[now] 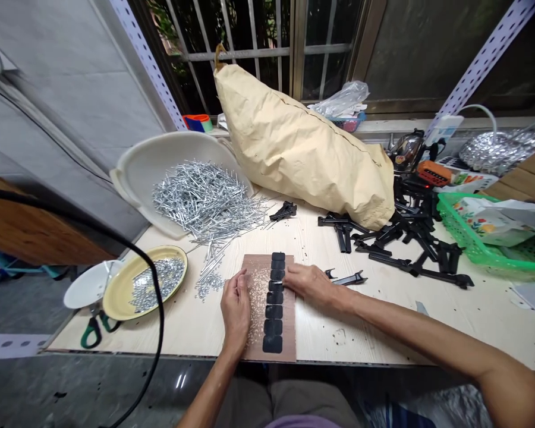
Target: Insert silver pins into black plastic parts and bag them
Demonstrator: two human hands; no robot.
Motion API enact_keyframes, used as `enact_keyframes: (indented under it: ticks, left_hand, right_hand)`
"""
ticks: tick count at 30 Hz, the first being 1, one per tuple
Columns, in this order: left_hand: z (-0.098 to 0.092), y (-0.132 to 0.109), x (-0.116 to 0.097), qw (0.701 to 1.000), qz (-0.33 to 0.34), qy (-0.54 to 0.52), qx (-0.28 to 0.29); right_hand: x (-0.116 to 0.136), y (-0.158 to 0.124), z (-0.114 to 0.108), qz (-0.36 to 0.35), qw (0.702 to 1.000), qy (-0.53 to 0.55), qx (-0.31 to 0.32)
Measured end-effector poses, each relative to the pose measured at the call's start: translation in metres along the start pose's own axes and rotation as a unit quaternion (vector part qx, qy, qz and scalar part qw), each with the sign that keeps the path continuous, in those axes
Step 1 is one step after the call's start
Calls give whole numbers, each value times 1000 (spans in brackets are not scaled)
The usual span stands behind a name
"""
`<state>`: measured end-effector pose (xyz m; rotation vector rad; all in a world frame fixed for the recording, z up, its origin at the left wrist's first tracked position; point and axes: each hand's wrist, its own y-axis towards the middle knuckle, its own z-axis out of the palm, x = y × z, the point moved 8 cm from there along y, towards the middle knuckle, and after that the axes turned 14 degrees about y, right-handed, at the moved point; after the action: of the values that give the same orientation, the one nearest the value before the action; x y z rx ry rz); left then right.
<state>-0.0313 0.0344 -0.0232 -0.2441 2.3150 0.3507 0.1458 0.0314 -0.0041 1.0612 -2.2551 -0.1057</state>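
Observation:
A brown board [288,351] lies at the table's front edge, with pale crumbs scattered over its left half. Down the board runs a row of black rounded square pads [273,327]. My right hand [310,285] pinches a small silvery metal pin [276,282] at the upper pads. On the board's left side rests my left hand [236,309], its fingers curled together; whatever they hold is hidden. Left of it is a little heap of small metal bits [209,284], below loose metal pins [214,255]. Black plastic clip parts [350,279] lie just beyond my right hand.
A white basin [131,160] spills metal pins at back left. Nearer stand a yellow plate [111,294] of metal bits, a white plate [78,291] and green-handled scissors [91,333]. A big paper sack [298,142], black plastic parts [410,238] and a green basket [468,244] fill the back right.

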Motion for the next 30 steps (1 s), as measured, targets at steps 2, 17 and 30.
enact_keyframes:
  ticks: [2,17,30]
  left_hand:
    - [1,0,-1,1000,5,-3,2]
    - [-1,-1,0,1000,14,4,-3]
    - [-3,-2,-3,1000,13,4,8]
  right_hand:
    - [-7,0,-5,21,999,2,-29]
    - [-16,1,-14,34,998,-23,-41]
    - [25,-16,-7,-53,996,-56,41]
